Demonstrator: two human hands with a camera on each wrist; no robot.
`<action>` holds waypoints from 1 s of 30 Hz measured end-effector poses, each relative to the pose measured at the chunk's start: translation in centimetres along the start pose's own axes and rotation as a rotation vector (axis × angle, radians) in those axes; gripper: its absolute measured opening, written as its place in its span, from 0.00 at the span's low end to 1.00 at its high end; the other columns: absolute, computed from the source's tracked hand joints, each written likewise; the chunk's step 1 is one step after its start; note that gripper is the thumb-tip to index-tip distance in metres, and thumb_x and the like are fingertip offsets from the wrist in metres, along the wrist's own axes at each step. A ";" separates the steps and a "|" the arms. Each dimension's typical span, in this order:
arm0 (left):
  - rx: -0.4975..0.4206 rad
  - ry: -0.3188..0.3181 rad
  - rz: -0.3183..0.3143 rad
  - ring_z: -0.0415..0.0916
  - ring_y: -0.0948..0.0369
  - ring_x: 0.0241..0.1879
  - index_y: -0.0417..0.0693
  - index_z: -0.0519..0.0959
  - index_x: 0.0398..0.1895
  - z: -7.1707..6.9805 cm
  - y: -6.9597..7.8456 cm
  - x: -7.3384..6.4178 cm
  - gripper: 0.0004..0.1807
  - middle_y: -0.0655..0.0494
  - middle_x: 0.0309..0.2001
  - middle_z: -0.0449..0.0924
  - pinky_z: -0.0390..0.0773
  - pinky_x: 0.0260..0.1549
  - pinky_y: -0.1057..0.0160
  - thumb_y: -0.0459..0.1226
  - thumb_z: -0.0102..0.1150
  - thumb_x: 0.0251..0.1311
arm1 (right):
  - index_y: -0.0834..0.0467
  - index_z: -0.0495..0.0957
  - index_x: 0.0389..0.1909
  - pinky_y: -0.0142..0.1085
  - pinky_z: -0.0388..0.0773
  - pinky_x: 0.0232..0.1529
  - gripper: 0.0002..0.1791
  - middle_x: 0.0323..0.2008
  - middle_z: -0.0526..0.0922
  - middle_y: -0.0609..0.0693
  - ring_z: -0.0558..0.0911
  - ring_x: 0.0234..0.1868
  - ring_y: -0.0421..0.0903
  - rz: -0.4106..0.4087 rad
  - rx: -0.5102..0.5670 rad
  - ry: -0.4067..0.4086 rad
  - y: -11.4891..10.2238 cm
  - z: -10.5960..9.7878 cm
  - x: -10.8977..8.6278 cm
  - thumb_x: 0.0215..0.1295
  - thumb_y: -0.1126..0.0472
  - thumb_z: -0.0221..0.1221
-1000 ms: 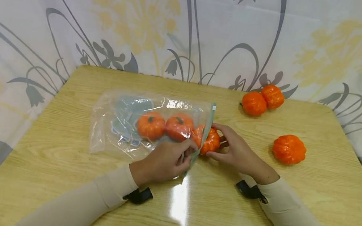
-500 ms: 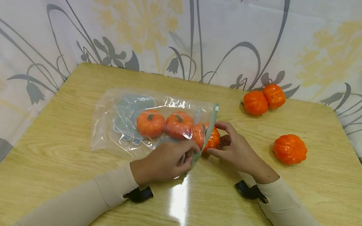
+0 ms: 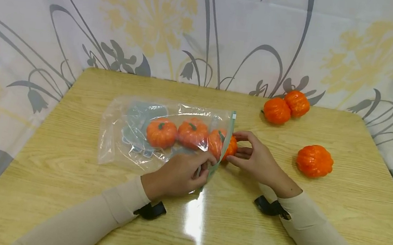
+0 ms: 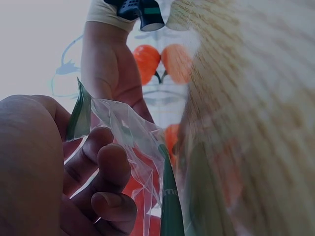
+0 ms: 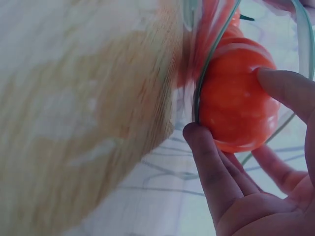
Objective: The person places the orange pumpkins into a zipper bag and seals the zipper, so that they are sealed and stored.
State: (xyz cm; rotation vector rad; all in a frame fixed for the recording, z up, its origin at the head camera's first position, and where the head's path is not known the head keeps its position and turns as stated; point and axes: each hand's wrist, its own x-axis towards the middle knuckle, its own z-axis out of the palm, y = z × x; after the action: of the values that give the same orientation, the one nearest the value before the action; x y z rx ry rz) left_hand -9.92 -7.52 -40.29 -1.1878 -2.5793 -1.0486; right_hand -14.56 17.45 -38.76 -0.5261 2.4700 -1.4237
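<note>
Left hand (image 3: 178, 176), fingers curled, pinches zip bag (image 3: 135, 128); right hand (image 3: 260, 164), fingers half-spread gripping half-bagged pumpkin (image 5: 236, 98), should push inward level.

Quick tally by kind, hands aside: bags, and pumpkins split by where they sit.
Clear zip bag: 1
Pumpkins fully inside it: 2
Pumpkin partway through its mouth, held by the right hand: 1
Loose pumpkins on the table: 3
Total: 7 (6 pumpkins, 1 bag)
</note>
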 end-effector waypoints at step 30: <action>0.017 -0.027 -0.007 0.65 0.74 0.22 0.50 0.73 0.47 0.0 0.0 0.1 0.12 0.67 0.28 0.75 0.67 0.24 0.75 0.34 0.55 0.61 | 0.60 0.78 0.58 0.31 0.82 0.40 0.20 0.49 0.85 0.59 0.88 0.40 0.49 -0.054 -0.104 0.037 0.1 0.0 0.0 0.66 0.65 0.64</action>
State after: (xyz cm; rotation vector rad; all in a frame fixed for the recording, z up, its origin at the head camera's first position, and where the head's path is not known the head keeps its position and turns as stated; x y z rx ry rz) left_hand -10.01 -7.43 -40.25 -1.1979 -2.6087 -1.0177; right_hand -14.60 17.48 -38.80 -0.5966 2.5887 -1.3409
